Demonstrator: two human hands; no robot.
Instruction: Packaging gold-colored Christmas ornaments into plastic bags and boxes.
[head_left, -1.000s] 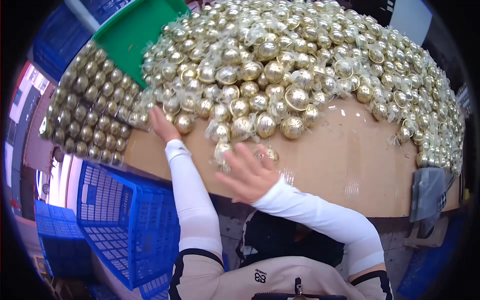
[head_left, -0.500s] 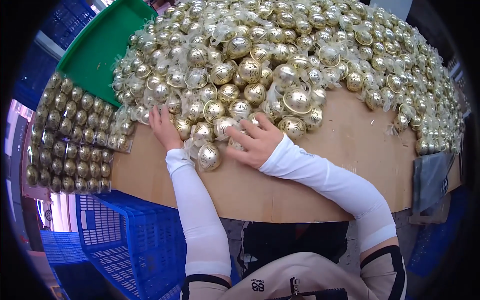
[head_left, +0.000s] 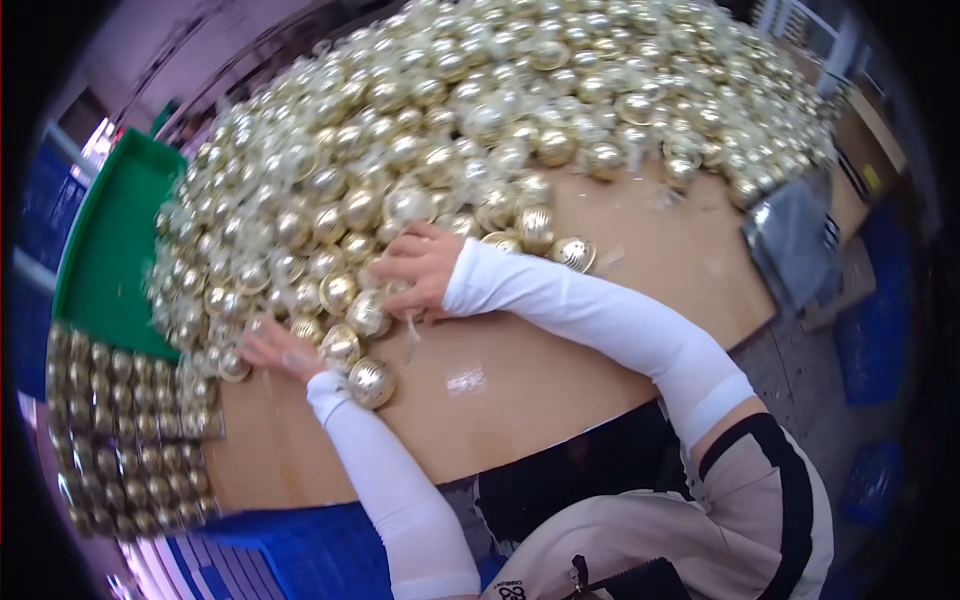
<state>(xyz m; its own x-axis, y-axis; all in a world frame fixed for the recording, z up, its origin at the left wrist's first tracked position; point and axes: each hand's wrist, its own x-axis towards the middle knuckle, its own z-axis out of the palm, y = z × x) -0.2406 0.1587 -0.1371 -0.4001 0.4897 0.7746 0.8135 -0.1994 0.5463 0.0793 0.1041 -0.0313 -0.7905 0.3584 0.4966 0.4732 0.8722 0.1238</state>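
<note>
A large heap of shiny gold ball ornaments (head_left: 360,209) with pale sheer ribbons covers much of the cardboard-topped table. My right hand (head_left: 420,268) rests at the heap's near edge, its fingers apart and bent over the balls there; the thumb side is partly hidden. Lower and to the left, my left hand (head_left: 280,348) lies against the heap's front left edge, slightly blurred, with its fingers stretched out. Between and in front of both hands, one gold ball (head_left: 372,383) sits nearest to me on the cardboard (head_left: 500,400). White sleeves cover both my forearms.
Clear packs of gold balls (head_left: 130,430) stand in rows at the left. Behind them is a green tray (head_left: 110,250). A dark grey plastic bag (head_left: 795,245) hangs over the table's right edge. Below the table's left side is a blue crate (head_left: 330,550).
The whole view has turned and shifted. My right hand has moved farther in along the heap's near edge, away from the front ball. My left hand stays by the heap's left edge.
</note>
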